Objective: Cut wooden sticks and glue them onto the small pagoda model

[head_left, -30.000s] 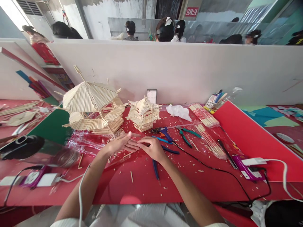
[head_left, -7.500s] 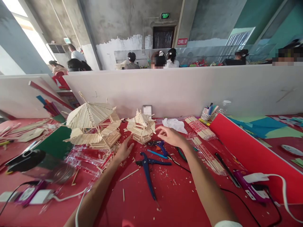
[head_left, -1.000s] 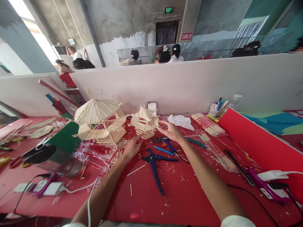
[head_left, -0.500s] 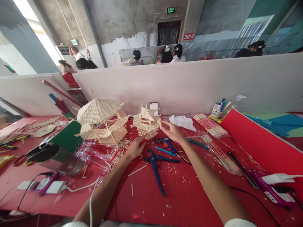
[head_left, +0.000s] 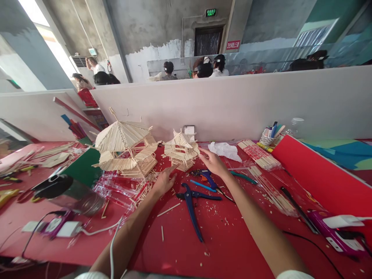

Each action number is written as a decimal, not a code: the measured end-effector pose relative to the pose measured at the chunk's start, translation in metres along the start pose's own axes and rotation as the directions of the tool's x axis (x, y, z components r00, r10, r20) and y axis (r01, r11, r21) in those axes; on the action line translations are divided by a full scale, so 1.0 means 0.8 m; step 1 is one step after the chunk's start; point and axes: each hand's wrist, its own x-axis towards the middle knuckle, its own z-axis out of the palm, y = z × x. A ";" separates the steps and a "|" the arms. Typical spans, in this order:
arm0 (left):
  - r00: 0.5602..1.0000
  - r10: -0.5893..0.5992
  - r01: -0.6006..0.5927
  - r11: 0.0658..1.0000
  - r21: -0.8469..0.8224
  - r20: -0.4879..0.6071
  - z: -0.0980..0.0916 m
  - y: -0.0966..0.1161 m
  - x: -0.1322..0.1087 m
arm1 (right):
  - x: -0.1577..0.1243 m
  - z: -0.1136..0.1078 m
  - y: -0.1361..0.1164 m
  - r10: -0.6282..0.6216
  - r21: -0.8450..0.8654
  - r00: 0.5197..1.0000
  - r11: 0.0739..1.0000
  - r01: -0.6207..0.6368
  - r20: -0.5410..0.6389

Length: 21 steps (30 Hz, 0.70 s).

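Note:
A small pavilion model made of thin wooden sticks (head_left: 181, 151) stands at the back middle of the red table. My left hand (head_left: 165, 181) is at its front left, fingers stretched toward its base, and whether they touch it I cannot tell. On the model's right side, my right hand (head_left: 213, 162) has its fingers apart, with the tips at or very near the roof edge. Neither hand holds anything. To the left rises a larger stick pavilion (head_left: 123, 145). Below my right hand lie a blue glue gun (head_left: 205, 176) and a blue rod (head_left: 202, 185); nearer me are blue-handled cutters (head_left: 192, 213).
Bundled sticks (head_left: 258, 154) and loose sticks (head_left: 270, 190) lie right, near a purple power strip (head_left: 334, 234) and red board (head_left: 314, 174). A dark-lidded bottle (head_left: 69, 193), plastic wrap (head_left: 113, 190) and a white cable (head_left: 112, 248) are left. A white partition (head_left: 232, 104) closes off the back.
My left hand has drawn back slightly to the left from the small pavilion's base. My right hand stays at its right side. The view has shifted very slightly.

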 end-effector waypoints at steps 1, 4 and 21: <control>1.000 -0.002 0.002 1.000 0.003 -0.004 0.001 -0.002 0.000 | 0.000 0.001 0.000 -0.003 0.001 1.000 1.000 0.003 0.002; 1.000 0.000 0.000 1.000 0.006 -0.010 0.002 -0.006 0.001 | 0.000 0.001 -0.001 -0.013 0.004 1.000 1.000 0.013 0.004; 0.999 0.014 -0.015 1.000 -0.026 -0.048 0.005 -0.016 -0.001 | -0.107 -0.081 -0.197 -0.228 0.052 0.970 0.971 0.233 -0.088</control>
